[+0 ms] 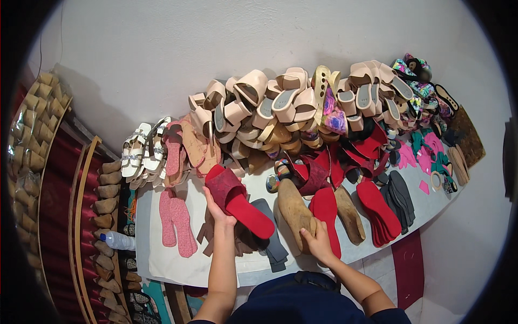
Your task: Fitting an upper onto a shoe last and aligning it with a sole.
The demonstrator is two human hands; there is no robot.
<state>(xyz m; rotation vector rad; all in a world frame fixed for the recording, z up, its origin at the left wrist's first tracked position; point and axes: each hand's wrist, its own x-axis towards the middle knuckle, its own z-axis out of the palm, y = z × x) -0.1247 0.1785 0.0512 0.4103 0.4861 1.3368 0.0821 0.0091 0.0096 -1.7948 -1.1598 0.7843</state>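
Note:
My left hand (218,209) is closed round the side of a red slide sandal (249,216) with a darker patterned strap, lifted above the table and tilted. In my right hand (320,241) is the narrow end of a wooden shoe last (293,205), its wide end pointing away from me. Just right of that last lie red soles (325,208), partly behind my hand, and a second wooden last (350,218). Further right are a fanned stack of red soles (377,213) and dark grey soles (397,200). Pink speckled soles (179,227) rest left of my left hand.
Beige slides (291,100) are heaped along the back of the table (162,270). White sandals (137,151) stand at the left end; pink and green scraps (423,148) lie at the right. Left of the table are a rack of wooden lasts (107,205) and a plastic bottle (120,241).

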